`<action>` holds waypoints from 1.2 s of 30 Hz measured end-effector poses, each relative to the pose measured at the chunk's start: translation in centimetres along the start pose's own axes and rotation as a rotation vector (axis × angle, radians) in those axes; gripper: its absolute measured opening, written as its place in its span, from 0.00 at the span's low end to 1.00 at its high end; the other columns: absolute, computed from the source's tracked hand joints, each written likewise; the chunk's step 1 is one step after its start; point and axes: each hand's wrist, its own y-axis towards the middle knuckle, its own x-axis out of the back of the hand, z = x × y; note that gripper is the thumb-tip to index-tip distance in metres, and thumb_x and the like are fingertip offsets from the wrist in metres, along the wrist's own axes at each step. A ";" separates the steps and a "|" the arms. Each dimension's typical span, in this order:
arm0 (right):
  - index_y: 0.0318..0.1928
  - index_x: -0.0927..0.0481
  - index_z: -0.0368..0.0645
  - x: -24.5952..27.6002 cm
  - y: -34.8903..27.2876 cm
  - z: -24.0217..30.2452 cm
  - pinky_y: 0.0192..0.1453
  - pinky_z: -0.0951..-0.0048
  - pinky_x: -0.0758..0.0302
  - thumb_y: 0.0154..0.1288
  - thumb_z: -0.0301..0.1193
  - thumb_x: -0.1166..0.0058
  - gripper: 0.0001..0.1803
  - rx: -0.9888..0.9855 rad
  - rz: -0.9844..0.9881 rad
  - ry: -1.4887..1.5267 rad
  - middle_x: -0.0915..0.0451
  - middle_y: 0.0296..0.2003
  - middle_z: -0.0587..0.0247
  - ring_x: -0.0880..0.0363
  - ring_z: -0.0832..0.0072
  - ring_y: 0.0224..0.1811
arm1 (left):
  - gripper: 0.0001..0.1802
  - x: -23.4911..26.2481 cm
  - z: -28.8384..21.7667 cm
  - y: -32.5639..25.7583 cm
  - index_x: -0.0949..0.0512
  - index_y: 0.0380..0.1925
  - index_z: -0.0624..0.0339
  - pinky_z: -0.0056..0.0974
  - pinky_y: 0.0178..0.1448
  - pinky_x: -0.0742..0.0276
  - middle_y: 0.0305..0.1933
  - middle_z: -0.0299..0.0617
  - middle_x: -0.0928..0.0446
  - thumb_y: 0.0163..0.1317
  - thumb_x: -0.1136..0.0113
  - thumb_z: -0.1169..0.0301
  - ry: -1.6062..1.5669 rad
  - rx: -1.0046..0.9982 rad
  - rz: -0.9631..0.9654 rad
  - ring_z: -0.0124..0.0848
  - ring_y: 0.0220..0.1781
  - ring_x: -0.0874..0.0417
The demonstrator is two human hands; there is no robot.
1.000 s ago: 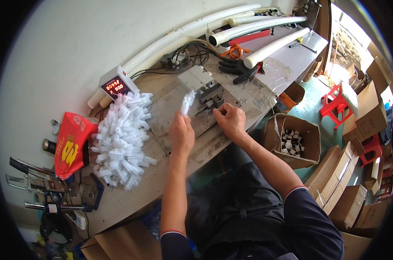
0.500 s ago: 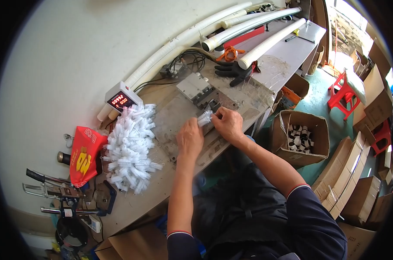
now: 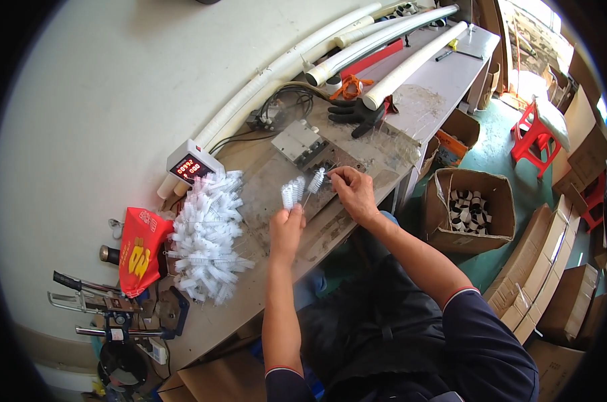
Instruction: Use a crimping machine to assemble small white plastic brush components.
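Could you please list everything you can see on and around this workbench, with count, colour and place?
small bristle brushes: two or three, white, held above the bench middle
brush pile: many, white, bench left
workbench: one, grey and worn, centre
counter box: one, white with red digits, behind the pile
metal fixture: one, grey, bench rear
bag: one, red, left of the pile
pipes: several, white, along the wall
glove: one, black, bench right
open carton: one, brown, floor right
stool: one, red, far right
left hand: holds brushes
right hand: pinches one brush
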 end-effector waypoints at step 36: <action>0.38 0.17 0.39 1.1 0.3 -0.3 0.29 0.80 0.31 0.72 0.31 0.38 0.07 -0.053 0.368 0.043 0.20 0.25 0.70 0.25 0.86 0.25 | 0.15 -5.4 0.3 -3.0 0.19 0.34 0.65 0.37 0.31 0.30 0.21 0.33 0.25 0.75 0.45 0.64 -0.012 -0.075 -0.053 0.24 0.24 0.26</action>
